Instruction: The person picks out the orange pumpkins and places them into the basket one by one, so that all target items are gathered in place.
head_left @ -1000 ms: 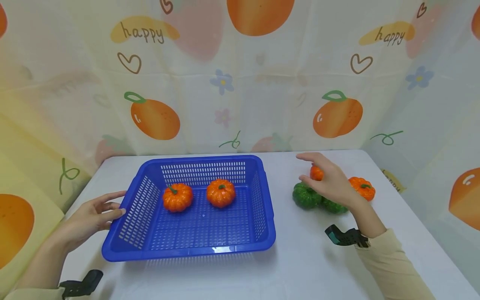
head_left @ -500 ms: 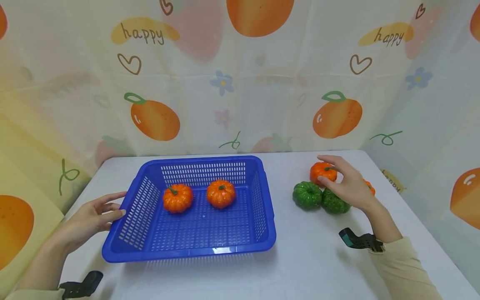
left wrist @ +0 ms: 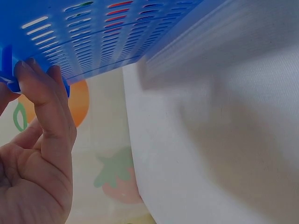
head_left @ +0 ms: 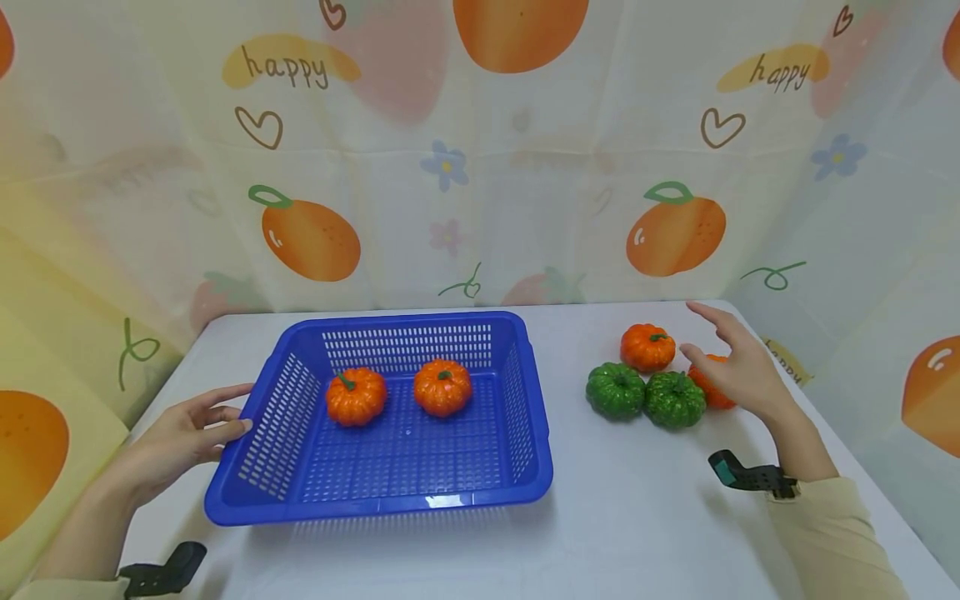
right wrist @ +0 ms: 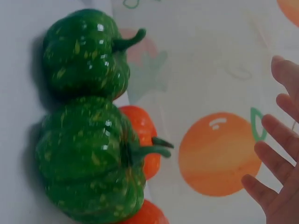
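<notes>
My left hand (head_left: 183, 437) grips the left rim of a blue plastic basket (head_left: 378, 506); in the left wrist view its fingers (left wrist: 44, 98) curl at the rim's edge. Inside the basket lie two small orange pumpkins, one on the left (head_left: 356, 397) and one near the middle (head_left: 442, 388). My right hand (head_left: 742, 367) hovers with spread fingers over an orange pumpkin (head_left: 708, 385) on the right, partly covering it. Beside that sit two green pumpkins (head_left: 615, 391) (head_left: 674, 400) and another orange pumpkin (head_left: 648, 347). The right wrist view shows the fingers extended, holding nothing.
A white table (head_left: 615, 517) bears the basket and pumpkins. Its back edge meets a hanging cloth (head_left: 525, 208) printed with fruit, which also runs along both sides. Black straps with cameras sit on both wrists.
My right hand has moved to the right, from over the green and back orange pumpkins to the rightmost orange one, uncovering the others. The left hand and basket stay put.
</notes>
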A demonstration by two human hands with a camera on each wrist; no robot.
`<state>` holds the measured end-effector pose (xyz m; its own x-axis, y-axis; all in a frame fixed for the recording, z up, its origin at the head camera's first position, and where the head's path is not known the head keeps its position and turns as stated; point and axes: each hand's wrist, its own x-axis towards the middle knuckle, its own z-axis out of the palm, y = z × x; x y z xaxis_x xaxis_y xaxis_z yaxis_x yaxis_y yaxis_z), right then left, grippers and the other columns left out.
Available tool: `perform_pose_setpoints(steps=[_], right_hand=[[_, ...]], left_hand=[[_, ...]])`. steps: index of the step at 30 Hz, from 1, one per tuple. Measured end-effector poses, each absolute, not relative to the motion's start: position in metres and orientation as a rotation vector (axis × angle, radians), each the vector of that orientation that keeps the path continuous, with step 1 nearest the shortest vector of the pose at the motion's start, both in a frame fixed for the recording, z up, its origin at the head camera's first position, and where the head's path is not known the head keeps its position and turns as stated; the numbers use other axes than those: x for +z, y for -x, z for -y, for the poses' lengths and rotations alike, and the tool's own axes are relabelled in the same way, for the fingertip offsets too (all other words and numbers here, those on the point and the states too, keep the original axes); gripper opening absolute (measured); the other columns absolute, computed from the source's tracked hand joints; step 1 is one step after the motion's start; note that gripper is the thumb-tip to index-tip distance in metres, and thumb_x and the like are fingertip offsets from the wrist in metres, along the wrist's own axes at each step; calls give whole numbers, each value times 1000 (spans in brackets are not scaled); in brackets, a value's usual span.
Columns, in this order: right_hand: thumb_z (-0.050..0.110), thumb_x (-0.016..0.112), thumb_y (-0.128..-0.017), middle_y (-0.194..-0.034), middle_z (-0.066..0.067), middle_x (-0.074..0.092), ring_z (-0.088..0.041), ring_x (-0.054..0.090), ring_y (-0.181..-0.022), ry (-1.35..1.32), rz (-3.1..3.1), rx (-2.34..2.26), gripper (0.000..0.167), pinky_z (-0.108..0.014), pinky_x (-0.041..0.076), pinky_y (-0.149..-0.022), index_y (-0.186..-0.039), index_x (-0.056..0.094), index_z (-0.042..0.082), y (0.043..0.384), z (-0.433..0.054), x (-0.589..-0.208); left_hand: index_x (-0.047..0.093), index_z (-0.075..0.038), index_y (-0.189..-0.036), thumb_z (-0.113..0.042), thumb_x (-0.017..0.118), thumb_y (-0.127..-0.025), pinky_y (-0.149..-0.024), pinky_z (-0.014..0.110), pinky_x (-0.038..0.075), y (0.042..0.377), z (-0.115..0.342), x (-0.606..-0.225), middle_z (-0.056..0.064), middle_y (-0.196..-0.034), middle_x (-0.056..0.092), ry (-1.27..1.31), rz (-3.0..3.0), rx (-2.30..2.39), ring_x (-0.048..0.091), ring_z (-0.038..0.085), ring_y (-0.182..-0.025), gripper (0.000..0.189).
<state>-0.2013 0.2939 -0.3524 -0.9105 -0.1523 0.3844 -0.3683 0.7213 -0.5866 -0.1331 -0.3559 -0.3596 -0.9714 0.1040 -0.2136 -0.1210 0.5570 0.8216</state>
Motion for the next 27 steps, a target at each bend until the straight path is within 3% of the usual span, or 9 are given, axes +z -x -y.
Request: perform_pose_setpoints(steps=[9,27], right_hand=[[17,61,-88,-142,-25,32,-49,29,-126,-371,2619,1018,62,-69,25,-94,-143,32,10,203,-312,-363],[19,61,-88,-142,-30,28,-51,25,-127,-268,2660,1013,68,-70,26,-91,-144,26,2,204,-341,-382]], left_hand=[[24,-3,-144,-31,58,-90,-74,29,53,133,356,-359,10,-100,56,24,-2558,1362,61,14,-84,69],[24,-3,-144,-31,58,-91,-74,29,53,133,355,-358,12,-101,56,23,-2559,1363,61,15,-84,69]])
